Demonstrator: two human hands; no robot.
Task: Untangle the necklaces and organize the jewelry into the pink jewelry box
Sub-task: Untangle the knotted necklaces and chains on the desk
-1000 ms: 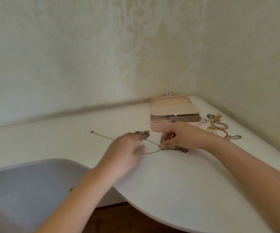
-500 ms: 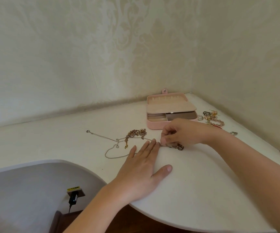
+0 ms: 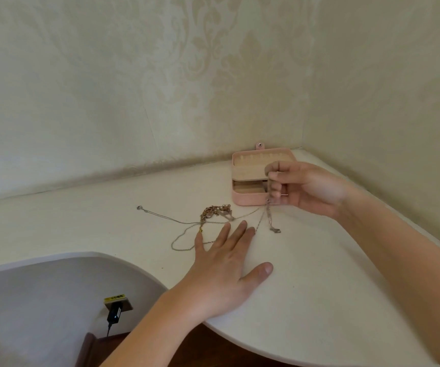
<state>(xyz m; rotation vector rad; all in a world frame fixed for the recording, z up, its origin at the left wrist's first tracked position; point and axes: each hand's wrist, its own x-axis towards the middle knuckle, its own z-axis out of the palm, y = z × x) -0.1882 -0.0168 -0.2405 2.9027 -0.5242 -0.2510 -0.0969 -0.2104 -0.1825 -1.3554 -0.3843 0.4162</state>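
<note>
White curved tabletop [image 3: 319, 292] set into a room corner, pale patterned wallpaper [image 3: 107, 88] on both walls. Pink jewelry box [image 3: 242, 202] standing open at the back of the corner, its right part hidden behind the right hand. Right hand [image 3: 309, 189] raised off the surface just in front of the box, fingers curled, pinching several fine strands [image 3: 268, 215] hanging down to the tabletop; one loose clasp end [image 3: 275, 230] lying near the left fingertips. Left hand [image 3: 224, 268] flat on the tabletop, fingers straight, gripping nothing, its outer edge over a loop of thin silver chain [image 3: 179, 238]. Tangled necklaces [image 3: 215, 211] lying between the two hands, a gold-toned clump at the centre, one silver end trailing well off to the left. Not yet separated; no piece visibly placed in the box. Judged step: drawing one necklace up and out while pinning the rest. Risks from here: knot pulled tighter by upward draw against the pinned loop; fine links kinked or snapped under the same load; whole clump dragged toward the box under too light a left-hand press; lifted strands snagging on the box's front edge, given the closeness. Black plug [image 3: 115, 313] below the table edge, of no bearing.
</note>
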